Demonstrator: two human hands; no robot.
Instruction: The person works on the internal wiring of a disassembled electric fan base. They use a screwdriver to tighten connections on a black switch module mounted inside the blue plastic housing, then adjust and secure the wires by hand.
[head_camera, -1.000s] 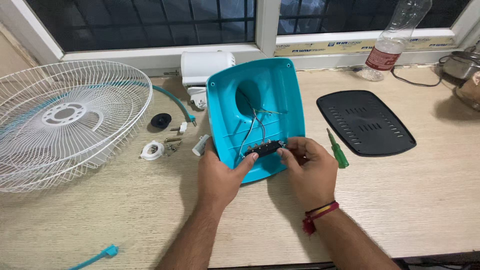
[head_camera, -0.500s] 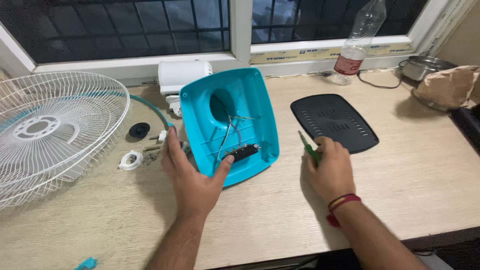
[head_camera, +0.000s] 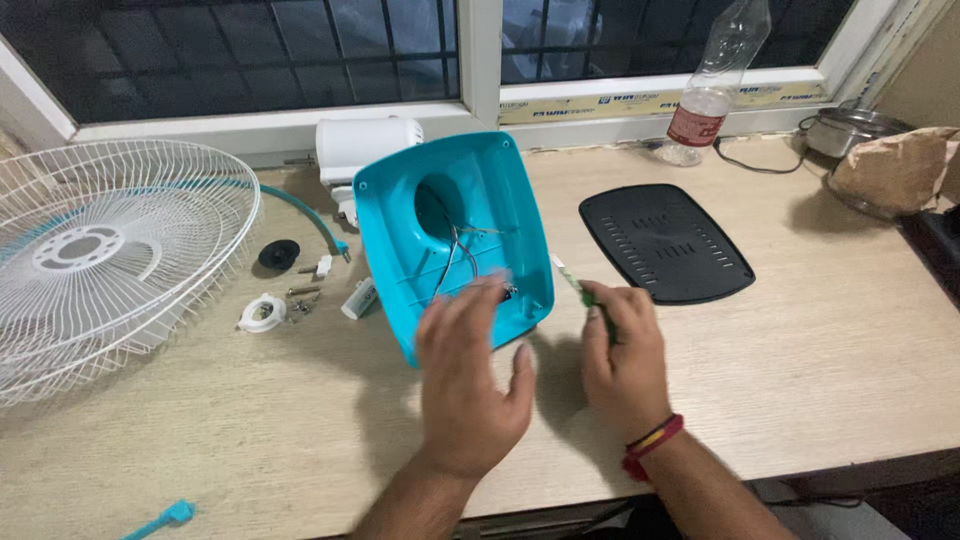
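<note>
A clear plastic bottle (head_camera: 712, 85) is standing on the window sill, wearing a red and white label (head_camera: 692, 124); pale yellow sticker strips (head_camera: 640, 100) are running along the frame.

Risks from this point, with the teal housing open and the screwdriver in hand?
1. Loose wires lie exposed inside the teal housing; the left hand over its lower edge might snag them.
2. Small screws sit loose on the table beside the housing and may get swept off.
3. The screwdriver in the right hand points toward the housing and may scratch it.

Wooden table (head_camera: 850, 330) bears teal housing (head_camera: 450, 240) (tilted), black cover (head_camera: 665, 243).
</note>
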